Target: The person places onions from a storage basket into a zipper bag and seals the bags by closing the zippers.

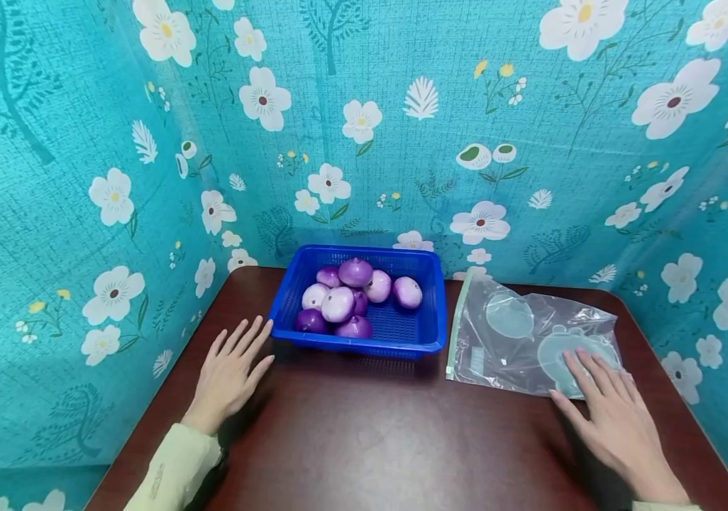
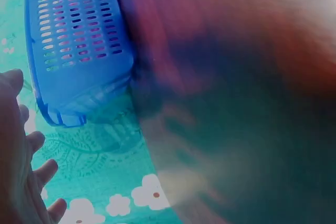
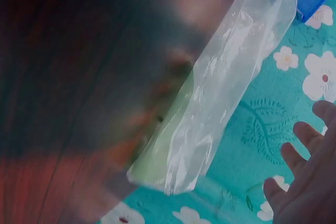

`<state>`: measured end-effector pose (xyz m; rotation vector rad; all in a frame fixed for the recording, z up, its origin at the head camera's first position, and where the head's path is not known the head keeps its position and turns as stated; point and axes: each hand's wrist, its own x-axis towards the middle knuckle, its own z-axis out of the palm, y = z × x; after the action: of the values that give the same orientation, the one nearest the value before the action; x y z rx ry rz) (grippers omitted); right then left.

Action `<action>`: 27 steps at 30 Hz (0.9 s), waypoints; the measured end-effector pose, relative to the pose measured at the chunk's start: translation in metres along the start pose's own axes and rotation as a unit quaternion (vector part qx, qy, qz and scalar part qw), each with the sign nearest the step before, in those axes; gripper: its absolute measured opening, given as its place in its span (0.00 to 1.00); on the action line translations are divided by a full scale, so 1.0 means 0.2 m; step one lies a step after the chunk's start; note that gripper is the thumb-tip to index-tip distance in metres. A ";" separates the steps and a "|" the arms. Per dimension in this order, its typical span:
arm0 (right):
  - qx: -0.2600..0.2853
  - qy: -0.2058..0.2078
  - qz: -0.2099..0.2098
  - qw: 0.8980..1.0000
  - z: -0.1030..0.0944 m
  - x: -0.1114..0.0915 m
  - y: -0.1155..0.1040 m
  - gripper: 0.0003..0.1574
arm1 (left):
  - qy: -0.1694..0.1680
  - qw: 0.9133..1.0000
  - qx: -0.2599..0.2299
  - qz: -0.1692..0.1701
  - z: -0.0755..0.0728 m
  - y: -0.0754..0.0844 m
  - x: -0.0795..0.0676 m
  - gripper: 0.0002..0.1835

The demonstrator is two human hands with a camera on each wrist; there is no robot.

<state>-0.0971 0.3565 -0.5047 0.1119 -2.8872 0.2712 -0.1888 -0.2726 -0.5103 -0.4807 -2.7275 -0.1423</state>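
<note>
Several peeled purple onions lie in a blue plastic basket at the back of the table. My left hand, fingers straight, is at the basket's front left corner; whether a fingertip touches the rim I cannot tell. In the left wrist view, its fingers appear beside the perforated basket wall. A clear zip bag with pale green printed shapes lies flat to the right of the basket. Over the bag's front right part, my right hand is spread and holds nothing. The right wrist view shows its fingers apart from the bag.
The dark brown table has a glossy surface. A turquoise flowered cloth hangs behind it and along both sides. The green zip strip of the bag faces the basket, a small gap away.
</note>
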 end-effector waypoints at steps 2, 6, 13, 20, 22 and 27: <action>0.012 -0.008 0.003 1.000 0.01 0.03 -0.02 0.54 | 0.001 1.000 -0.022 -0.008 0.01 0.01 0.04 0.38; 0.020 -0.030 0.004 0.999 0.04 0.12 -0.09 0.52 | 0.000 0.996 -0.089 -0.030 0.04 0.03 0.16 0.35; 0.045 -0.061 -0.010 0.997 0.13 0.33 -0.22 0.47 | -0.023 0.972 -0.213 -0.096 0.10 0.04 0.40 0.33; 0.052 -0.067 -0.002 0.996 0.20 0.56 -0.33 0.42 | -0.076 0.945 -0.268 -0.171 0.11 0.06 0.57 0.35; 0.058 -0.063 0.009 0.996 0.22 0.64 -0.36 0.42 | -0.073 0.946 -0.261 -0.178 0.11 0.07 0.60 0.34; 0.056 -0.047 0.040 0.996 0.28 0.79 -0.44 0.43 | -0.077 0.955 -0.217 -0.186 0.11 0.10 0.66 0.32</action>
<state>-0.2541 0.2503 -0.5040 0.0285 -2.9742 0.4554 -0.3044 -0.2092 -0.4814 -0.0796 -2.9122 -0.8465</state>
